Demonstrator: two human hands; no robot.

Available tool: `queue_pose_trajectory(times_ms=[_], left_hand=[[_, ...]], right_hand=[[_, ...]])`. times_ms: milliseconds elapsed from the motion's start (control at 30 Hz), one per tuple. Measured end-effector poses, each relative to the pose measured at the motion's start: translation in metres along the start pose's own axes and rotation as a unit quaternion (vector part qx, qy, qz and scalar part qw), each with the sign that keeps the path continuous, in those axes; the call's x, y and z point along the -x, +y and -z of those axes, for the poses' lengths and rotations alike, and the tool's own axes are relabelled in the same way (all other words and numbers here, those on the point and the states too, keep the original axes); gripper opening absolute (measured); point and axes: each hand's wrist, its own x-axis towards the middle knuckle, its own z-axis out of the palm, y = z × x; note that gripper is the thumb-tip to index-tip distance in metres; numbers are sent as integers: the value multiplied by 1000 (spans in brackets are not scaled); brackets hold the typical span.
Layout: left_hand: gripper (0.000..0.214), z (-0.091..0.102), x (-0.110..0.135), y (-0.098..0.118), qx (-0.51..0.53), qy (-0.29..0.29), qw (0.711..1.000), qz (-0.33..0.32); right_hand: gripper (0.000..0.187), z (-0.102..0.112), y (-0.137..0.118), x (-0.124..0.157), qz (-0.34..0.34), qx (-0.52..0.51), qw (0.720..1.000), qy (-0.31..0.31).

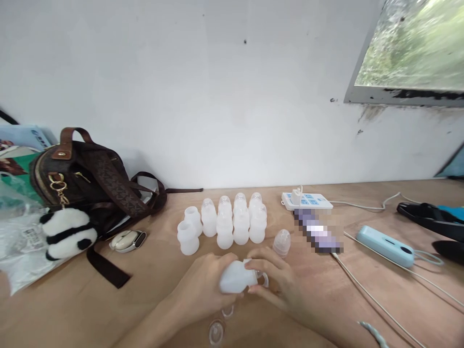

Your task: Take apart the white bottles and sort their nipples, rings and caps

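My left hand wraps round the body of a white baby bottle, which lies tipped on its side above the table. The fingers of my right hand close round the white collar at its neck. A clear teat pokes out between those fingers, beside a curved translucent piece I cannot make out fully. Just beyond my right hand stands a clear dome cap. Below my hands lies a small clear part, with a ring-like piece near it.
Several capped bottles stand in rows ahead; two uncapped bottles are left of them. Farther left sit a backpack, a panda plush and a mouse. A power strip, phone and light-blue device lie right.
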Motion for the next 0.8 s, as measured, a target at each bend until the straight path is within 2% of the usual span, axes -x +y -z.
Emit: queue_pose_trajectory(times_ms=[67, 133, 167, 233, 300, 367, 400, 467, 500, 600, 667, 733, 800], left_hand=[[26, 1, -1, 1, -33, -9, 999, 11], [32, -1, 0, 2, -109, 0, 994, -19], [36, -3, 0, 2, -151, 9, 988, -43], [41, -7, 1, 2, -226, 27, 970, -88], [42, -10, 2, 0, -270, 40, 955, -120], [41, -11, 2, -3, -282, 49, 949, -128], [40, -11, 2, -4, -282, 53, 950, -125], [40, -10, 1, -5, -279, 57, 952, -114], [39, -9, 1, -5, -279, 56, 952, -111], [39, -7, 0, -3, -275, 33, 955, -107], [39, -6, 0, -1, -262, 14, 960, -101], [41, -5, 0, 0, -252, 3, 964, -89], [41, -4, 1, 0, -250, 1, 965, -74]], right_hand=[[45, 4, -2, 0, 23, -6, 1000, -10], [66, 6, -5, 0, -47, -55, 997, -6], [63, 6, -6, -1, -102, -84, 991, -10], [42, 5, -7, -3, -197, -130, 971, -32], [40, 6, -6, -5, -236, -174, 954, -62], [29, 8, -3, -6, -223, -209, 950, -70], [37, 9, -1, -6, -211, -218, 951, -64], [65, 11, 2, -5, -199, -219, 954, -49], [68, 10, 3, -5, -202, -218, 954, -42], [40, 7, 5, -6, -225, -237, 944, -55], [38, 6, 4, -7, -229, -253, 936, -83], [33, 6, 3, -7, -214, -260, 937, -87], [47, 8, 2, -6, -201, -249, 945, -61]])
